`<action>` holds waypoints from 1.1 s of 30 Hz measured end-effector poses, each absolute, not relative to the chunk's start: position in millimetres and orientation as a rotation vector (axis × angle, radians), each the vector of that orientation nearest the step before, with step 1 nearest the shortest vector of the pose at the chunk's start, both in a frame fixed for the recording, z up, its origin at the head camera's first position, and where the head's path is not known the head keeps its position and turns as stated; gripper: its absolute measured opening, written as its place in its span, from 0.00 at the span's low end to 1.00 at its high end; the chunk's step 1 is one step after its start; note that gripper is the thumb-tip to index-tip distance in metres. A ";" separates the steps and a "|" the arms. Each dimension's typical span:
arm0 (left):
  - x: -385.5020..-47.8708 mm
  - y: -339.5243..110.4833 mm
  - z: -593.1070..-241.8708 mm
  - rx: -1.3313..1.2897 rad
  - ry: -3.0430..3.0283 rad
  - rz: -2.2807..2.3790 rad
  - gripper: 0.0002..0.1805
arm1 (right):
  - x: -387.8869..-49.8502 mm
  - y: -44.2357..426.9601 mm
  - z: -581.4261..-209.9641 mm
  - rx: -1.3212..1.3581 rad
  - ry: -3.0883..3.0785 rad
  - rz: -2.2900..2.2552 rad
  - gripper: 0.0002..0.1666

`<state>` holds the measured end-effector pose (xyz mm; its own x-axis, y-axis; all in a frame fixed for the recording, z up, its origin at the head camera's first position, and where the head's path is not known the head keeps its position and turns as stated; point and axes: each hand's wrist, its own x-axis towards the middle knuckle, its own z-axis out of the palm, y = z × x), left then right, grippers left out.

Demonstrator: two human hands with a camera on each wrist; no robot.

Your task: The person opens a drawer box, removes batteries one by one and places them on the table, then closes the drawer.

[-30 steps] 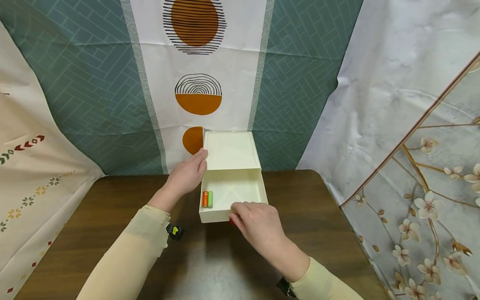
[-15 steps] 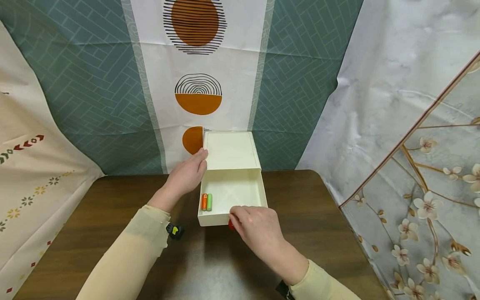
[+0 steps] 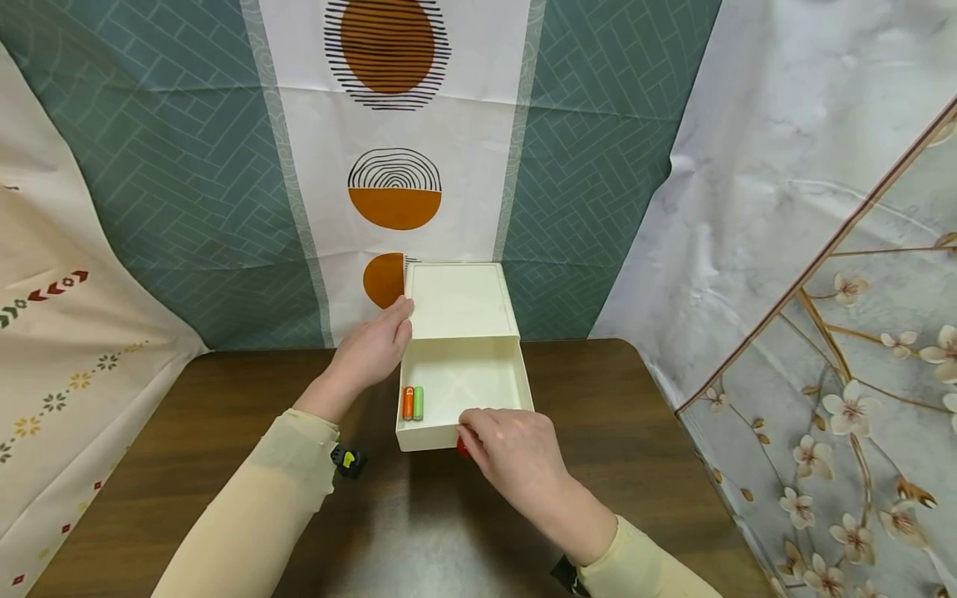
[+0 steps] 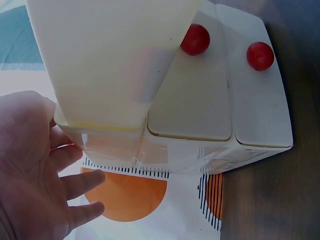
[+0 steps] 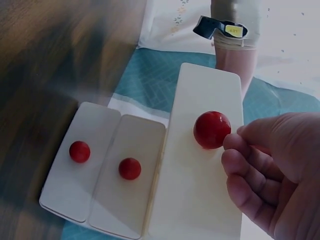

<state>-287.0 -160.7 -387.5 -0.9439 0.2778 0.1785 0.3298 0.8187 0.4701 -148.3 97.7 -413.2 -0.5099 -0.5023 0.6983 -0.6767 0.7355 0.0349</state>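
Observation:
A small white drawer cabinet (image 3: 462, 301) stands at the back of the table, its top drawer (image 3: 478, 378) pulled out. Inside that drawer, by the front left corner, an orange battery (image 3: 408, 403) and a green battery (image 3: 418, 404) lie side by side. My left hand (image 3: 370, 349) rests with straight fingers against the cabinet's left side. At the drawer front, my right hand (image 3: 516, 448) has curled fingers at the red knob (image 5: 212, 130), thumb and forefinger against its edge. The knob is partly hidden by the hand in the head view.
Below the pulled drawer are two shut drawers with red knobs (image 4: 260, 56). Dark wooden table (image 3: 224, 432) surrounds the cabinet. A patterned cloth (image 3: 396, 124) hangs right behind it, with more cloths at left and right.
The top drawer has slid slightly farther out toward me with my right hand, carrying both batteries along; it barely moves over the last half second. My left hand has stayed in place.

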 end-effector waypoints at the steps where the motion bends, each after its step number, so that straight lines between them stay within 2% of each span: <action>1: -286.9 -160.7 -387.5 -0.485 -2.899 -0.777 0.33 | -148.5 97.9 -413.0 0.888 -2.215 0.313 0.08; 33: -288.3 -160.9 -387.9 -0.474 -2.907 -0.766 0.33 | -179.0 98.6 -373.9 0.930 -2.335 0.331 0.20</action>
